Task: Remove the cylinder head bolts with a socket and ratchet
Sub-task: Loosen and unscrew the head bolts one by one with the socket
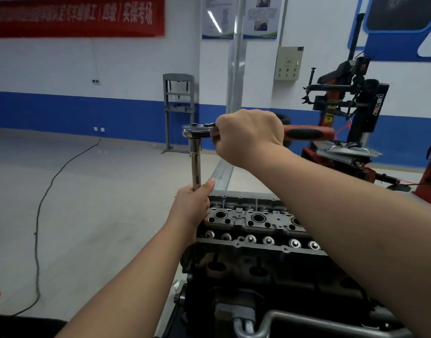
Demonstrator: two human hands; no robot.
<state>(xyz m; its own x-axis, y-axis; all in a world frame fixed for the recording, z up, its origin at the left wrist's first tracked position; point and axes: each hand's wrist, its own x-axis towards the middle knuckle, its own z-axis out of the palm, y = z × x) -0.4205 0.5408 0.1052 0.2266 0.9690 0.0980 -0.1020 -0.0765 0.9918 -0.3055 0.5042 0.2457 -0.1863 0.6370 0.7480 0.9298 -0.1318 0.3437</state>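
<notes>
The right hand (250,136) is wrapped round the shank of the chrome ratchet with a red and black handle (304,132), just behind its head, with the handle sticking out to the right past the fist. From the ratchet head a long chrome socket extension (195,164) drops straight down. The left hand (191,206) holds the lower end of it, fingers curled round, thumb up along the shaft. Whether the socket sits on a bolt is hidden by that hand.

Below lies the grey aluminium cylinder head (253,223) on the dark engine block (246,272), at its left end. Round plug wells and a row of shiny valve caps show along the top.

Left of the engine the pale floor (87,203) lies wide, crossed only by a black cable (39,228). To the right a red and black tyre changer (351,113) stands near the handle's end. A grey press frame (179,111) stands at the far blue-banded wall (63,111).
</notes>
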